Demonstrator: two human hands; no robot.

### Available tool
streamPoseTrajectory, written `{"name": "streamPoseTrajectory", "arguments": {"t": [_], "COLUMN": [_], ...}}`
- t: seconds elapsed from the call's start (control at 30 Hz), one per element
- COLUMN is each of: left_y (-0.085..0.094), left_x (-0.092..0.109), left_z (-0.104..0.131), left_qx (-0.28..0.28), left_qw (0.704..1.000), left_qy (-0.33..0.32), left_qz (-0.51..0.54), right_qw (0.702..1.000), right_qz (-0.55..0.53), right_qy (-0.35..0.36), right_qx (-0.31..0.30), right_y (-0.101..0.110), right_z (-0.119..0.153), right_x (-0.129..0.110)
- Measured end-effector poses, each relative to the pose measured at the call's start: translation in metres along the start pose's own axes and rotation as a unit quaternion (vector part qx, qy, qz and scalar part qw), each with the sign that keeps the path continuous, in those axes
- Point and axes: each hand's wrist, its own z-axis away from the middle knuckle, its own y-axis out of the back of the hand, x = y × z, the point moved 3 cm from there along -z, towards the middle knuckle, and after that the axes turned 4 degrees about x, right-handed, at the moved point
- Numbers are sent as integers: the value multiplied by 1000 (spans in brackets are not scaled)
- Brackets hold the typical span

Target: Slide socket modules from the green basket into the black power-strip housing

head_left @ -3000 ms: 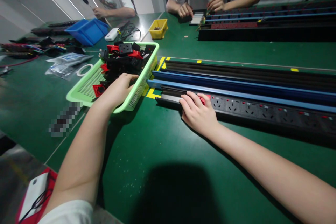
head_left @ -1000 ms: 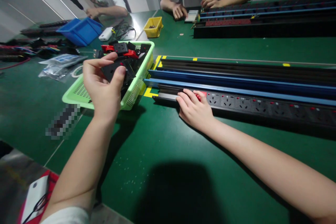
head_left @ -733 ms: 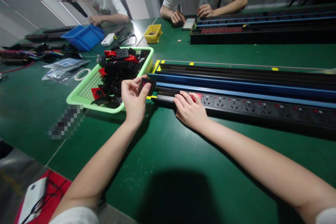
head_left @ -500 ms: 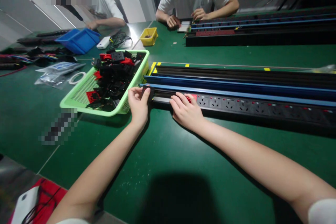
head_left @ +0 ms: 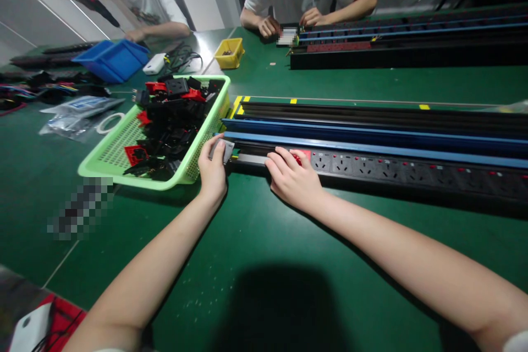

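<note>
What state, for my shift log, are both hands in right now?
Left hand: closed, holding a small module.
Right hand: over the red socket; grip unclear.

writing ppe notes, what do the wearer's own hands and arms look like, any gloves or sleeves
The left hand and right hand are ungloved, and no ring, watch or bracelet shows on either. The forearms are bare, without visible markings. A white sleeve edge shows at the lower right, with only a sliver of pale fabric at the lower left.
</note>
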Motion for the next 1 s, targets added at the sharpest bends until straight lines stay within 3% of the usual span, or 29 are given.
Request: {"name": "streamPoseTrajectory", "arguments": {"t": [0.33,0.57,1.0], "left_y": [0,1,0], "left_x": [-8,-11,-16], "left_z": [-1,-3,-6], "left_qx": [16,43,48], "left_qw": [998,996,994], "left_qy": [61,10,38], "left_qz": [-19,72,87], "right_qw": [1000,1000,1000], "right_qz": [-1,-3,4], "right_qy": [-1,2,6], "right_qx": [4,10,14], "right_y": [1,0,0], "right_z": [-1,-1,-1], "right_x": [1,0,0]}}
